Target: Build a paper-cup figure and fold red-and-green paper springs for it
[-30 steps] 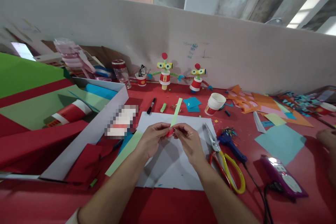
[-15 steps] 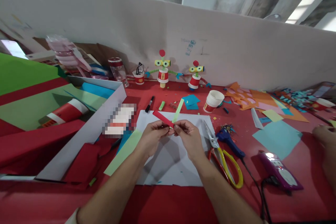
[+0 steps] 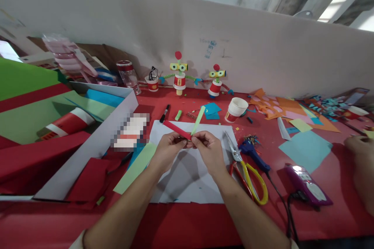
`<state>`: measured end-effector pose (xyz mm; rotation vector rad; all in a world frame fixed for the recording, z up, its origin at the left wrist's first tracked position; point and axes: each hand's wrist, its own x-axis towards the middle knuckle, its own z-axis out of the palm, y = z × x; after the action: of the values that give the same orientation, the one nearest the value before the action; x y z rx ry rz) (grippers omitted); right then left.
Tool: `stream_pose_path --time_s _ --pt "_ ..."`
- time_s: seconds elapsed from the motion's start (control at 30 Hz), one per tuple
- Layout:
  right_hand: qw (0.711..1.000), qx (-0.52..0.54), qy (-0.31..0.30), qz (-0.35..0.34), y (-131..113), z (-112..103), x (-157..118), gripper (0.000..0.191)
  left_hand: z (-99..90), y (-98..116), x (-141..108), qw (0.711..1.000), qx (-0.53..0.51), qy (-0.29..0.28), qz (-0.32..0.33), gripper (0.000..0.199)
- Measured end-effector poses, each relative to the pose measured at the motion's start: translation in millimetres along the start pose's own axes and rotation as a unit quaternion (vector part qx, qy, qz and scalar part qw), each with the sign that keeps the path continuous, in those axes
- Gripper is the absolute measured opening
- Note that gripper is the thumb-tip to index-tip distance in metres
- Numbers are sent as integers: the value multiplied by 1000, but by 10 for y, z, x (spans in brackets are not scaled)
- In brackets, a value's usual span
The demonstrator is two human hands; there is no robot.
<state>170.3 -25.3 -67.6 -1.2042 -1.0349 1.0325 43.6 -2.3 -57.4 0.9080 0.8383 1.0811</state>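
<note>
A red paper strip (image 3: 176,128) and a light green paper strip (image 3: 198,119) meet at an angle between my fingertips, over a white sheet (image 3: 193,186). My left hand (image 3: 167,150) is closed in a pinch on the red strip near the joint. Thumb and fingers of my right hand (image 3: 209,151) pinch the strips where they cross; the joint itself is partly covered. The red strip points to the upper left, the green one to the upper right. Just beyond the sheet lie a black marker (image 3: 165,113) and a small green paper spring (image 3: 178,115).
Scissors (image 3: 249,175), a blue glue gun (image 3: 257,157) and a purple device (image 3: 308,186) with a cable lie right. Paper cups (image 3: 236,109) and two paper-cup robot figures (image 3: 179,79) stand behind. A box (image 3: 87,155) of coloured paper is left; another person's hand (image 3: 358,146) is far right.
More of the red strip's length shows, and its free end reaches further left. Both hands keep their pinch. The whole view has shifted slightly.
</note>
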Motion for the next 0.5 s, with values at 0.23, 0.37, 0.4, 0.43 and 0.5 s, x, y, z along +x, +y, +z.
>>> stream_pose_path --time_s 0.23,0.37,0.4,0.43,0.5 --pt "999 -16 14 -26 7 7 -25 13 3 -48 -3 1000 -1 10 13 15" --pt "999 40 -9 10 21 22 -16 16 3 -44 2 1000 -11 22 17 16" --pt "998 54 -14 17 26 25 -12 16 -1 -38 5 999 -18 23 15 19" --pt "998 62 -17 23 31 27 -9 16 -6 -33 8 999 -21 27 15 23" --pt "997 63 -24 27 38 25 -6 19 -21 -26 15 999 -15 42 25 31"
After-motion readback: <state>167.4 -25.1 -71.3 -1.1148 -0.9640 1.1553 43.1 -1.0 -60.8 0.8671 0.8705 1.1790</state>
